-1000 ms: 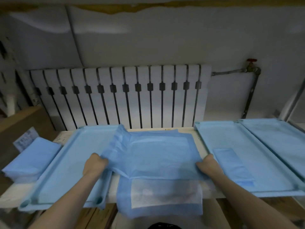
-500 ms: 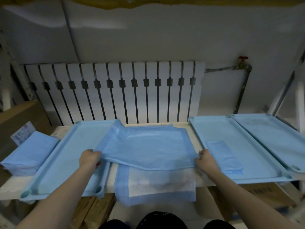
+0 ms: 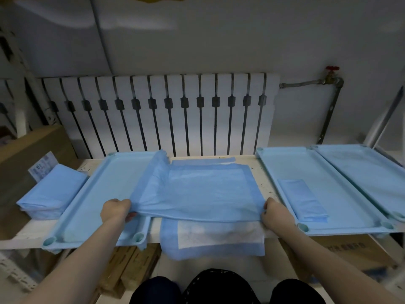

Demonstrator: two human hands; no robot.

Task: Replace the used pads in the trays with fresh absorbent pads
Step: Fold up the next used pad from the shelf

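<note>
A large blue absorbent pad [image 3: 203, 194] lies spread on the white table between the trays, its left edge draped over the rim of the left tray [image 3: 94, 194]. My left hand [image 3: 116, 208] grips the pad's near left corner and my right hand [image 3: 275, 212] grips its near right corner. Under it, another pad [image 3: 214, 238] with a white centre hangs over the table's front edge. A folded blue pad [image 3: 301, 199] lies in the middle-right tray [image 3: 341, 231]. A far-right tray [image 3: 372, 172] holds a spread pad.
A stack of folded blue pads [image 3: 52, 191] sits at the table's left end beside a cardboard box [image 3: 28, 148]. A white radiator [image 3: 162, 115] stands behind the table, with a pipe and red valve [image 3: 332, 73] at the right. Boxes lie under the table.
Both hands still hold the pad's near corners. The near fold looks tauter and flatter, and the view has shifted a little.
</note>
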